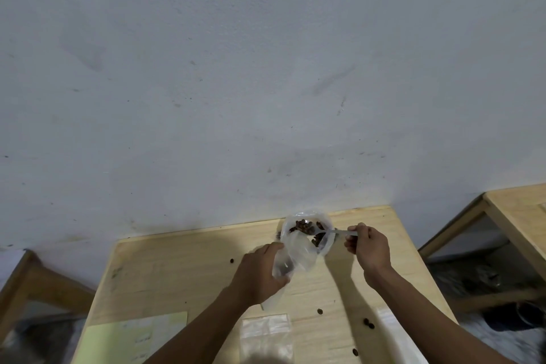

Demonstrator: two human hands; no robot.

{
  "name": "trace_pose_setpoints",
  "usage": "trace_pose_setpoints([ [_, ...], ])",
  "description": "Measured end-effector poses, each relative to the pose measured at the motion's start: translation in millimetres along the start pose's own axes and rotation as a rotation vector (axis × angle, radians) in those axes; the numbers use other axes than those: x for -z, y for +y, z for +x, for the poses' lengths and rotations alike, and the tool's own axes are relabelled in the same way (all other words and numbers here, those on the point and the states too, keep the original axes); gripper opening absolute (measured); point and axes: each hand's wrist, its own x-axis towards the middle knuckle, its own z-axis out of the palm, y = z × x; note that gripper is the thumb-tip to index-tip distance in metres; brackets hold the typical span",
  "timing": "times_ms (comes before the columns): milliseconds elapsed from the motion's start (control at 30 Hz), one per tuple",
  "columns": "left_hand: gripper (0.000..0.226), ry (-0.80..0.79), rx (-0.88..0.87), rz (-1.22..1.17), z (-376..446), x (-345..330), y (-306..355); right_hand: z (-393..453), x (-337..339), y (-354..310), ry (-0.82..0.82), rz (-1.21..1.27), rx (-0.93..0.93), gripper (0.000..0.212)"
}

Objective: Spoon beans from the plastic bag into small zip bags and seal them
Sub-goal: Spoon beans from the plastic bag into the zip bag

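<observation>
Nearest us, on the pale wooden table [165, 281], we note a light green sheet of paper [133, 340] at the left and a flat clear small zip bag [266, 334] at the centre. A second clear bag [390, 331] lies to its right, blurred. Loose dark brown beans [368, 323] are scattered singly on the wood near these bags.

Farther in, we find the left hand [260, 272] with fingers curled round a small clear zip bag [283, 267], held up off the table. Its upper edge touches the larger bag behind it.

The right hand [367, 248] pinches the handle of a pale plastic spoon [331, 233] between thumb and fingers. The bowl of the spoon reaches left into the open mouth of the crumpled clear plastic bag [304, 248].

That bag stands near the far edge of the table, holding dark beans [304, 226]. Behind the table rises a grey-white wall [266, 68]. A second wooden table [520, 210] stands at the right.
</observation>
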Motion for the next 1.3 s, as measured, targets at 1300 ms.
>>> trace_pose_setpoints([
  [1300,0.075,0.245,0.334,-0.442,-74.9,41.3,23.9,-37.2,46.4,70.4,-0.063,-0.069,-0.076,0.033],
])
